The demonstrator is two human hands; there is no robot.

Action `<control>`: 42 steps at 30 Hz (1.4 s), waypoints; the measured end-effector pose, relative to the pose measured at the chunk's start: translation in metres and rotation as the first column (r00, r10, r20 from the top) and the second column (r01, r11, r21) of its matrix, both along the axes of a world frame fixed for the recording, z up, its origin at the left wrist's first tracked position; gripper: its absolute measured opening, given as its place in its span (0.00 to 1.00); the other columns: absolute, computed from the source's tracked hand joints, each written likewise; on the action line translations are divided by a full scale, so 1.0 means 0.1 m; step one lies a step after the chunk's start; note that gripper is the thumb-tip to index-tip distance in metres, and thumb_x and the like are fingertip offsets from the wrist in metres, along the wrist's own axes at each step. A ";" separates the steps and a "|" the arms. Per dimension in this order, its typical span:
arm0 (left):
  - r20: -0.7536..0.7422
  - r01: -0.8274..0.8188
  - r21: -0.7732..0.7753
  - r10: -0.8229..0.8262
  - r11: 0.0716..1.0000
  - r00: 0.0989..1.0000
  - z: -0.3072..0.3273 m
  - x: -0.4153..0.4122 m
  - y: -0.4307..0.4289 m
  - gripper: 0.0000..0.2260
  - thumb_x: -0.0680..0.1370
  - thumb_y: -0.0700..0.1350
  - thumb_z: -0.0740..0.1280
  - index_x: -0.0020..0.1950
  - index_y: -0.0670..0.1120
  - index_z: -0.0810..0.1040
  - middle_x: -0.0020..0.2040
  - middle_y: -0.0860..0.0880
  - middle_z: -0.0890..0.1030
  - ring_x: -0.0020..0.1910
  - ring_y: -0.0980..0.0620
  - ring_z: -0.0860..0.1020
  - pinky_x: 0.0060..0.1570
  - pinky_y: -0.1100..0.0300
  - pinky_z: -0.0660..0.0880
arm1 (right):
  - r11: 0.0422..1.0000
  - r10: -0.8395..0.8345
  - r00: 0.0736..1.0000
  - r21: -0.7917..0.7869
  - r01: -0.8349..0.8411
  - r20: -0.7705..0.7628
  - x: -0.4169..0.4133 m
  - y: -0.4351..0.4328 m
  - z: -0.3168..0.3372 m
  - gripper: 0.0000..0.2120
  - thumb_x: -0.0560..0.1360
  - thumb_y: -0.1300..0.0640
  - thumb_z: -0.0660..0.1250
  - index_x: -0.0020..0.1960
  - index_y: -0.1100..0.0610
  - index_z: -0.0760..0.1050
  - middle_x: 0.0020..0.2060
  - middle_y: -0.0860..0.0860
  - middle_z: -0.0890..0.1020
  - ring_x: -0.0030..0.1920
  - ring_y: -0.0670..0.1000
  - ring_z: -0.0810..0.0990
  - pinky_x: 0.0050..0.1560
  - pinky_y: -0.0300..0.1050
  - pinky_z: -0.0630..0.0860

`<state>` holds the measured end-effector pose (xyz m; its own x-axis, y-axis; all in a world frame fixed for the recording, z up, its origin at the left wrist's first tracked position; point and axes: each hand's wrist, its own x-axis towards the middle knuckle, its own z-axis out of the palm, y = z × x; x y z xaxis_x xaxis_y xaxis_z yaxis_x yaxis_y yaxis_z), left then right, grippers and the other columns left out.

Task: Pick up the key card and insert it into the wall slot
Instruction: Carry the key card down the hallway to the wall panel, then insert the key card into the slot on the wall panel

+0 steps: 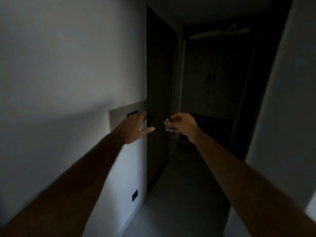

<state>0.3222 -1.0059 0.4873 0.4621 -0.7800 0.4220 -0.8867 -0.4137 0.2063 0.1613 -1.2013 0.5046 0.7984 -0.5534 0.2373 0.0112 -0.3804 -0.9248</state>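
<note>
In a dim hallway, my right hand (182,124) pinches a small pale key card (168,125) by its edge, held in the air in front of a dark door. A light wall plate (119,115) on the left wall carries a dark slot (132,113). My left hand (135,129) is spread open with its fingers over the plate's right part, just below and right of the slot. The card is roughly a hand's width to the right of the plate.
A dark door (159,100) stands just right of the plate. A dark socket (134,195) sits low on the left wall. The corridor floor (179,194) runs ahead to dim cupboard doors (210,79). A pale wall (282,134) closes the right side.
</note>
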 end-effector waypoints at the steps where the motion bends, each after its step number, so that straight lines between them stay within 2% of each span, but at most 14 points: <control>1: -0.001 -0.010 -0.023 0.010 1.000 1.000 0.00 0.04 -0.07 0.45 0.75 0.76 0.55 0.82 0.47 0.55 0.81 0.43 0.63 0.79 0.45 0.63 0.75 0.43 0.65 | 1.000 0.010 1.000 0.006 -0.010 0.006 0.07 -0.12 -0.01 0.08 0.72 0.60 0.75 0.50 0.55 0.80 0.48 0.53 0.86 0.50 0.50 0.87 0.52 0.48 0.84; 3: -0.008 -0.034 -0.064 0.033 0.997 0.999 -0.01 0.14 -0.21 0.43 0.75 0.75 0.57 0.80 0.48 0.58 0.79 0.44 0.67 0.76 0.46 0.67 0.74 0.43 0.68 | 1.000 0.019 1.000 0.020 -0.020 0.022 0.19 -0.31 -0.04 0.10 0.71 0.59 0.77 0.50 0.55 0.81 0.48 0.54 0.86 0.49 0.50 0.87 0.53 0.52 0.85; 8: -0.044 -0.096 -0.065 0.093 0.993 0.995 -0.05 0.48 -0.47 0.40 0.74 0.75 0.58 0.76 0.49 0.65 0.70 0.47 0.76 0.66 0.50 0.76 0.65 0.46 0.75 | 0.998 0.065 0.997 0.013 -0.065 0.035 0.44 -0.60 -0.04 0.13 0.71 0.61 0.76 0.55 0.61 0.79 0.50 0.57 0.86 0.50 0.53 0.87 0.49 0.47 0.85; 10: -0.016 -0.098 -0.058 0.097 0.993 0.995 -0.01 0.52 -0.53 0.38 0.75 0.74 0.59 0.73 0.46 0.68 0.67 0.45 0.78 0.64 0.47 0.77 0.65 0.45 0.76 | 0.995 0.094 0.994 0.022 -0.095 0.055 0.57 -0.70 -0.05 0.14 0.71 0.62 0.76 0.54 0.62 0.79 0.49 0.58 0.86 0.51 0.55 0.87 0.50 0.48 0.85; 12: 0.018 -0.111 -0.055 0.112 0.992 0.994 0.06 0.60 -0.60 0.39 0.76 0.73 0.59 0.74 0.43 0.67 0.69 0.41 0.76 0.66 0.42 0.75 0.67 0.45 0.73 | 0.993 0.115 0.990 0.027 -0.117 0.076 0.73 -0.79 -0.04 0.14 0.70 0.63 0.76 0.54 0.63 0.79 0.50 0.60 0.85 0.51 0.56 0.87 0.49 0.47 0.85; 14: 0.052 -0.114 -0.045 0.116 0.993 0.992 0.14 0.72 -0.65 0.44 0.73 0.77 0.53 0.74 0.42 0.67 0.70 0.40 0.75 0.68 0.40 0.74 0.67 0.45 0.72 | 0.991 0.122 0.988 0.035 -0.126 0.097 0.93 -0.87 0.01 0.15 0.70 0.64 0.76 0.55 0.65 0.78 0.51 0.63 0.85 0.52 0.59 0.86 0.49 0.47 0.85; 21: 0.110 -0.168 -0.034 0.170 0.985 0.979 0.26 1.41 -0.84 0.55 0.67 0.82 0.47 0.78 0.41 0.64 0.77 0.40 0.69 0.75 0.41 0.67 0.74 0.49 0.65 | 0.981 0.187 0.972 0.019 -0.192 0.139 1.72 -1.05 0.14 0.17 0.70 0.67 0.75 0.57 0.70 0.77 0.53 0.68 0.83 0.50 0.61 0.85 0.42 0.42 0.85; 23: 0.140 -0.177 -0.012 0.177 0.984 0.974 0.28 1.61 -0.92 0.54 0.68 0.81 0.47 0.77 0.40 0.66 0.76 0.39 0.70 0.75 0.41 0.67 0.75 0.49 0.63 | 0.982 0.183 0.971 0.013 -0.187 0.151 1.88 -1.13 0.14 0.16 0.70 0.67 0.75 0.57 0.69 0.78 0.53 0.68 0.83 0.51 0.62 0.85 0.43 0.42 0.85; 26: 0.178 -0.170 -0.007 0.168 0.985 0.970 0.28 1.85 -1.10 0.52 0.71 0.80 0.46 0.74 0.37 0.70 0.74 0.38 0.72 0.75 0.40 0.68 0.75 0.48 0.64 | 0.984 0.166 0.971 0.040 -0.175 0.173 2.07 -1.26 0.08 0.17 0.71 0.69 0.74 0.58 0.71 0.76 0.52 0.69 0.82 0.48 0.59 0.83 0.39 0.39 0.84; 30: 0.194 -0.160 0.013 0.155 0.987 0.969 0.20 2.05 -1.39 0.52 0.71 0.79 0.47 0.73 0.36 0.71 0.74 0.37 0.72 0.75 0.39 0.67 0.75 0.47 0.63 | 0.982 0.165 0.967 0.059 -0.179 0.195 2.26 -1.52 0.07 0.15 0.72 0.72 0.71 0.58 0.72 0.75 0.43 0.61 0.81 0.39 0.51 0.81 0.34 0.34 0.81; 33: 0.224 -0.173 0.013 0.166 0.985 0.960 0.15 2.28 -1.60 0.51 0.74 0.77 0.46 0.70 0.35 0.74 0.71 0.35 0.74 0.73 0.35 0.70 0.73 0.45 0.66 | 0.975 0.199 0.961 0.057 -0.214 0.193 2.44 -1.76 0.11 0.14 0.73 0.73 0.69 0.58 0.71 0.75 0.40 0.55 0.80 0.40 0.49 0.80 0.34 0.33 0.81; 36: 0.232 -0.208 0.068 0.187 0.976 0.955 0.12 2.46 -1.81 0.51 0.74 0.78 0.46 0.69 0.34 0.75 0.70 0.34 0.76 0.72 0.34 0.71 0.74 0.42 0.66 | 0.965 0.250 0.953 0.040 -0.261 0.173 2.65 -2.00 0.13 0.14 0.73 0.73 0.69 0.58 0.72 0.74 0.38 0.55 0.79 0.39 0.50 0.80 0.33 0.34 0.81; 39: 0.248 -0.272 0.030 0.257 0.962 0.934 0.19 2.59 -1.95 0.54 0.71 0.80 0.43 0.72 0.35 0.72 0.74 0.35 0.72 0.76 0.36 0.66 0.77 0.45 0.60 | 0.955 0.286 0.944 0.034 -0.295 0.162 2.87 -2.16 0.18 0.14 0.73 0.73 0.69 0.58 0.72 0.74 0.37 0.55 0.78 0.37 0.49 0.79 0.32 0.33 0.80; 42: 0.209 -0.340 -0.005 0.333 0.941 0.919 0.23 2.69 -2.08 0.52 0.69 0.78 0.48 0.78 0.39 0.66 0.80 0.40 0.64 0.81 0.41 0.58 0.78 0.48 0.53 | 0.943 0.323 0.930 0.028 -0.333 0.179 3.12 -2.32 0.20 0.13 0.73 0.72 0.70 0.56 0.66 0.74 0.37 0.53 0.78 0.37 0.49 0.78 0.32 0.33 0.80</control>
<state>0.5916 -1.2136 0.5102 0.6061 -0.6080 0.5129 -0.7157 -0.6981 0.0183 0.4732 -1.4330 0.5249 0.8884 -0.2844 0.3604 0.2842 -0.2758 -0.9183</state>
